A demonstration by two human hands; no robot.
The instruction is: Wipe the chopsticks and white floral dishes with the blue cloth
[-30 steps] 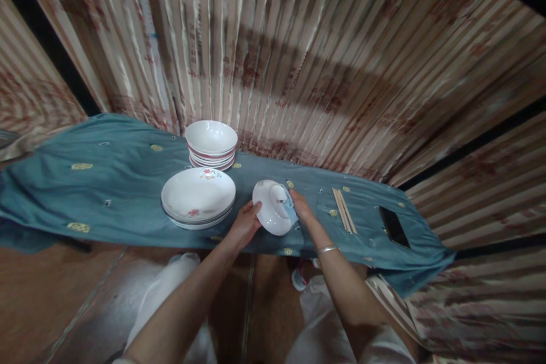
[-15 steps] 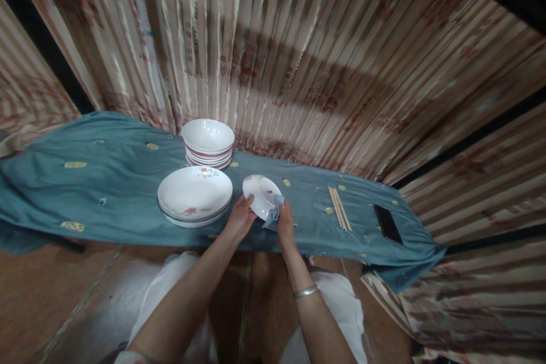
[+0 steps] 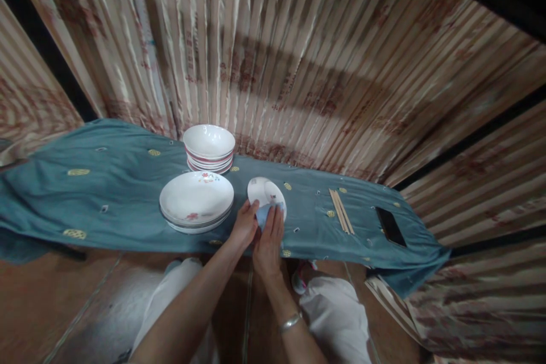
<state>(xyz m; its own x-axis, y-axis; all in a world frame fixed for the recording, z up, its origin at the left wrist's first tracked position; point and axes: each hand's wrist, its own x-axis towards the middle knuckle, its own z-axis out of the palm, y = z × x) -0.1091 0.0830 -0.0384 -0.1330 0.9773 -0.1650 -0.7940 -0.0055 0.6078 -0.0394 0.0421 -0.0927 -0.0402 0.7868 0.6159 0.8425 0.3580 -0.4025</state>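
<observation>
A small white plate (image 3: 257, 186), tilted above the table, shows a round ring and a small dark mark on its face. My left hand (image 3: 245, 223) grips its lower left edge, thumb on the near face. Against the plate's lower part, my right hand (image 3: 268, 244) presses a light blue cloth (image 3: 262, 214) with its fingers stretched together over it. Part of the cloth is hidden under those fingers. Just left of my hands sits a stack of large white plates (image 3: 196, 196) with red flower prints. Behind that stack stand several nested white bowls (image 3: 209, 142) with red bands.
A blue-green cloth with yellow pineapple prints covers the narrow table (image 3: 128, 199). To the right lie several wooden chopsticks (image 3: 340, 211) and a black phone (image 3: 390, 226). A striped curtain (image 3: 273, 68) hangs right behind the table, with dark poles (image 3: 478, 136) at the sides.
My right hand has moved from the plate's right edge to its lower front, spreading the blue cloth across it. The plate has shifted slightly right within the view.
</observation>
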